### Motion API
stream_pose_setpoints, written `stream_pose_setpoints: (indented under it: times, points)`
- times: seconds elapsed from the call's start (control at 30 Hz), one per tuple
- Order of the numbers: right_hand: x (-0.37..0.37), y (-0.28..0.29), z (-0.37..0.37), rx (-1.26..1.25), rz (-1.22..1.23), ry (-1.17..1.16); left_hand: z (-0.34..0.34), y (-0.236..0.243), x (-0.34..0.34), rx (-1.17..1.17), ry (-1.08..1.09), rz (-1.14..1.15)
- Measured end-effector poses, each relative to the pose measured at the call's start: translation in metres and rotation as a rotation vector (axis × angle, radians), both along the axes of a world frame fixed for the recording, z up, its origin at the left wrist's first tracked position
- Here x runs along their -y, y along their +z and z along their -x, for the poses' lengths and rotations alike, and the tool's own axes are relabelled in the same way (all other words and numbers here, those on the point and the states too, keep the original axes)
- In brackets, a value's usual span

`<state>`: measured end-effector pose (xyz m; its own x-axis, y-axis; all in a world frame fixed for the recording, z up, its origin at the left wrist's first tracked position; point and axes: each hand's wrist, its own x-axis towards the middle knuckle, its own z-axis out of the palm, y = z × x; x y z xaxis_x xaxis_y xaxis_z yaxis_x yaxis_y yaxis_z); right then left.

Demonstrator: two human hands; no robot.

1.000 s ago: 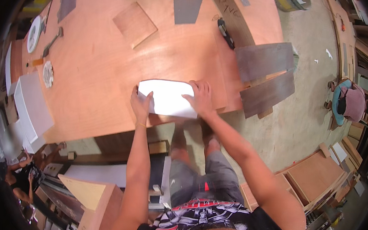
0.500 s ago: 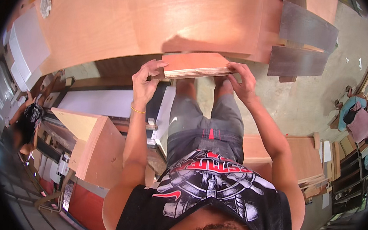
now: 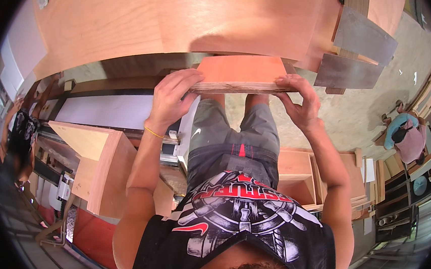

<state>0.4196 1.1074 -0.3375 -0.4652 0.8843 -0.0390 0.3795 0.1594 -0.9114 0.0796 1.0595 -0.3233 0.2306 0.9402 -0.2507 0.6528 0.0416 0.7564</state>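
Between my two hands is a stack of plywood pieces [image 3: 242, 72], its orange-brown top sheet facing up and its layered edges turned toward me. My left hand [image 3: 173, 95] pinches the stack's left end, fingers on top and thumb below. At the other end my right hand [image 3: 302, 102] grips the right corner in the same way. The stack is held above my legs, close to the near edge of a large wooden sheet [image 3: 184, 15]. How many pieces lie in the stack I cannot tell.
Two dark grey panels [image 3: 349, 74] lie at the sheet's right end. A wooden box [image 3: 114, 172] stands at my left, near a white-topped machine [image 3: 108, 113]. More wooden boxes [image 3: 295, 186] are at my right. One person [image 3: 24, 129] is at far left, another [image 3: 407, 134] at far right.
My hands have shifted their hold, the left hand now further over the stack's end. The stack sits more level and slightly nearer the large sheet's edge. My view has turned a little.
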Motion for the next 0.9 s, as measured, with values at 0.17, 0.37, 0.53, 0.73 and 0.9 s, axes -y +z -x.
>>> stream_pose_setpoints:
  times: [0.17,0.37,0.53,0.73,0.9]
  points:
    - [-0.036,-0.003,0.015,0.148,0.279,0.085,-0.012,-0.012,-0.009,0.016,-0.022,0.152]
    - [-0.112,-0.021,0.052,0.274,0.197,0.198,-0.033,-0.063,0.027,0.162,0.268,0.386]
    - [-0.198,-0.092,-0.013,0.28,0.08,-0.198,-0.04,-0.105,0.074,0.264,0.611,0.443]
    - [-0.276,-0.152,-0.134,0.325,0.035,-0.465,-0.064,-0.133,0.111,0.396,1.036,0.491]
    - [-0.267,-0.167,-0.168,0.486,-0.058,-0.329,-0.136,-0.144,0.131,0.89,1.49,0.436]
